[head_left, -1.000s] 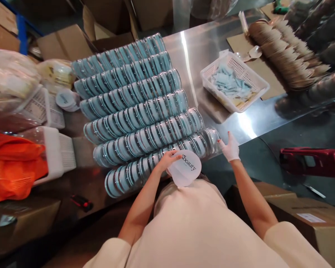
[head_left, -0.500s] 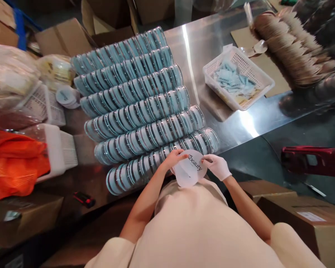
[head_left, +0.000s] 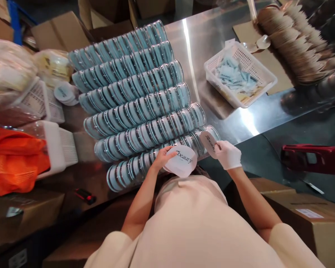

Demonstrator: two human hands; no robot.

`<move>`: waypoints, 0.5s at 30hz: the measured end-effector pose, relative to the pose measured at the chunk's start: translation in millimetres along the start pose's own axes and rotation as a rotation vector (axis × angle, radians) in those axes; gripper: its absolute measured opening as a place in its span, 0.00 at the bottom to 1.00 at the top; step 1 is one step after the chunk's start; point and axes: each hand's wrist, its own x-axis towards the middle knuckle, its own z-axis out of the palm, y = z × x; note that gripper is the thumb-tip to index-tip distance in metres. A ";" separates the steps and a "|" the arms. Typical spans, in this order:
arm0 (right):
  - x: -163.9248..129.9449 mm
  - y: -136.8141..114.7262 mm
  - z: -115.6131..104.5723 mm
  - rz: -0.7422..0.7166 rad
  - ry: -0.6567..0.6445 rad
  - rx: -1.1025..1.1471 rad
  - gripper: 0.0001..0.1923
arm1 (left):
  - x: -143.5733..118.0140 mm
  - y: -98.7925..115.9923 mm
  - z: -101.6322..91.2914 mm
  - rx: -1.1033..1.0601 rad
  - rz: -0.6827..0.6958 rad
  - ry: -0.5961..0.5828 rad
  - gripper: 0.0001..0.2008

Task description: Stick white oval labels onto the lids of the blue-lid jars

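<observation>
My bare left hand (head_left: pixel 161 158) grips white round discs (head_left: pixel 182 160), the top one printed with the word "beauty", close in front of my body. My right hand (head_left: pixel 228 154), in a white glove, pinches a single printed disc (head_left: pixel 208 144) by its edge, held tilted at the right end of the nearest row. Beyond both hands lie several long rows of round clear containers (head_left: pixel 142 134) on their sides, with pale blue and white contents. How many discs are in my left hand I cannot tell.
On the metal table (head_left: pixel 181 44) a white basket (head_left: pixel 240 74) holds small blue-white packets. Brown paper pieces (head_left: pixel 293 44) stand stacked far right. At left are white baskets (head_left: pixel 68 145), an orange cloth (head_left: pixel 13 160), spare discs (head_left: pixel 65 93) and a red-black cutter (head_left: pixel 85 196). Cardboard boxes (head_left: pixel 304 216) sit lower right.
My right hand has moved right and up, away from my left hand, taking one printed disc with it. My left hand has shifted slightly left with the other discs.
</observation>
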 end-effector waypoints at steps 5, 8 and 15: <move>30.9 -34.1 -26.0 -0.017 -0.187 -0.150 0.17 | 9.0 1.4 -8.9 0.125 0.100 0.075 0.24; 43.3 -41.0 -12.7 -0.037 -0.267 -0.192 0.18 | 12.4 -3.1 -8.9 0.138 0.120 0.063 0.24; 34.8 -17.3 84.5 0.038 -0.317 0.033 0.19 | 11.3 -8.6 -7.3 0.076 0.084 0.062 0.25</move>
